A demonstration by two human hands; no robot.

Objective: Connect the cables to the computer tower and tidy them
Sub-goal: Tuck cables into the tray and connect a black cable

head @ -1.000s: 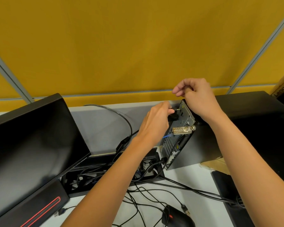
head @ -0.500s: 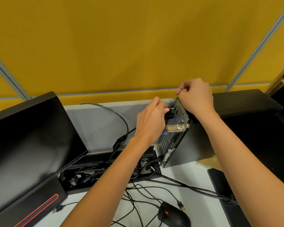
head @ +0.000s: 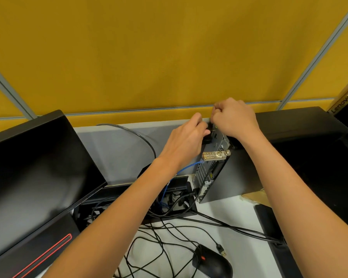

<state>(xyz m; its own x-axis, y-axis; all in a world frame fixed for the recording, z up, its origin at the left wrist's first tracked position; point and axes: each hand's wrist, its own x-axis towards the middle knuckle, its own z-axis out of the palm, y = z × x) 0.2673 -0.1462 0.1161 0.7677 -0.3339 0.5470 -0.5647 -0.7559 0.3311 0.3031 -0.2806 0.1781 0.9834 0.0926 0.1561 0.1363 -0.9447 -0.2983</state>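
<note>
Perforated metal tower [head: 206,173] panel (brass lock [head: 215,155])

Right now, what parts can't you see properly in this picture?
All in the head view:
- The black plug at the computer tower: the left hand hides its grip, and whether it is fully in.
- What the right hand curls round at the tower's top: its knuckles cover it.
- The mouse: cut off by the bottom edge.
- The gold lock's dials: too small to read.
</note>
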